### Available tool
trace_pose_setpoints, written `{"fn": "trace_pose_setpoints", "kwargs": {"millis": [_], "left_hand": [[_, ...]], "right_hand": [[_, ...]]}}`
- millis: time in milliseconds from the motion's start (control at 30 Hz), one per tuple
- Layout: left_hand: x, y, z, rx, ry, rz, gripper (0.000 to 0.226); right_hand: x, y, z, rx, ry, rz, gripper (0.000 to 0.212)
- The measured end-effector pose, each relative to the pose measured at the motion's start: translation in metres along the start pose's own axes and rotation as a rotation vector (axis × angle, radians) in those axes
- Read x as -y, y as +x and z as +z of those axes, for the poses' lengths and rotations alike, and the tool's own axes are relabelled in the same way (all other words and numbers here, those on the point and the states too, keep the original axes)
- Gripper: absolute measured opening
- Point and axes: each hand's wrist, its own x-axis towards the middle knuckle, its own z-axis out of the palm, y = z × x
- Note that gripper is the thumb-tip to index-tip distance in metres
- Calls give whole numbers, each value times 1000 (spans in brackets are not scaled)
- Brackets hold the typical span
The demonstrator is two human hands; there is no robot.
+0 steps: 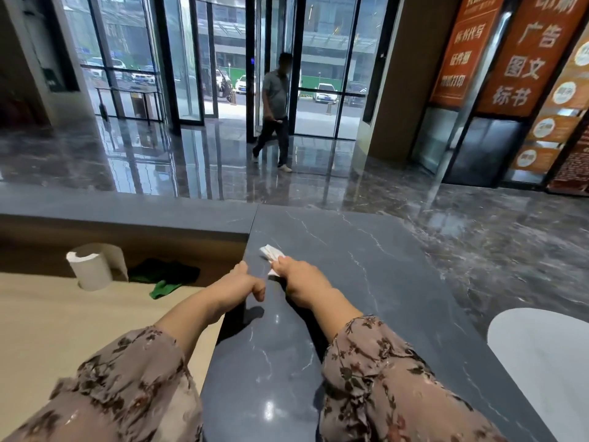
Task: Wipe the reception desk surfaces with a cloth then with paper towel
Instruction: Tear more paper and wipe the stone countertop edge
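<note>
My right hand [301, 280] presses a folded white paper towel [270, 252] onto the dark grey marble top of the reception desk [366, 282], fingers curled over the towel. My left hand [243, 283] grips the desk top's left edge, thumb on the surface. A green cloth [165, 279] lies crumpled on the lower beige counter [63, 314], left of my hands. A roll of paper towel [90, 271] stands upright beside it.
The raised grey ledge [127, 215] runs left from the desk corner. A white round object [541, 362] sits at the desk's right edge. Beyond the desk, a person [275, 113] walks across the glossy lobby floor near glass doors.
</note>
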Motion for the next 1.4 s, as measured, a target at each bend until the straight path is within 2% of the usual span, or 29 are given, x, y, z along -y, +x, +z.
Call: {"fn": "trace_pose_setpoints", "kwargs": {"millis": [133,267,433,533,633,767,900,1000,1033,1133,1200,1233,1300,1333,1400], "left_hand": [[-9,-17,10,-44,65,-13,87],[-15,-30,22,-99,111,-49,80],[-17,-38,36,-167,169,-20,76],[-15,-44,40,-186,151,-26,74],[-12,-49,45,-218,173,-34,71],[-7,-47,50,-220,156,-42,73],[-4,-40,50,-262,85,-18,74],[2,-34,42,-212,-92,-67,87],[3,-35,40,-187,-168,-80,82],[4,-35,38,-146,-226,-51,63],[2,-37,36,-115,-226,-52,68],[-1,-42,35,-109,-204,-68,79],[4,-42,30,-105,-174,-66,114],[10,-37,27,-106,-170,-40,123],[11,-37,28,-103,-141,-14,109]], "right_hand": [[-75,-40,-20,-65,111,231,48],[-145,-85,-35,-69,29,457,44],[-171,-109,-37,-71,-6,630,44],[-159,-97,-29,-148,87,619,54],[-122,-81,-19,-163,67,609,38],[-44,-65,-1,-197,80,348,43],[31,-51,23,-143,207,273,40],[73,-49,40,-140,308,179,34],[77,-51,40,-146,312,134,36],[65,-62,28,-66,169,-27,48],[45,-69,18,-44,27,-75,46],[32,-71,14,-35,-19,-79,43],[0,-77,9,-33,-46,-5,43],[-18,-82,7,-45,-44,61,45],[-54,-98,2,-62,-47,212,49]]}}
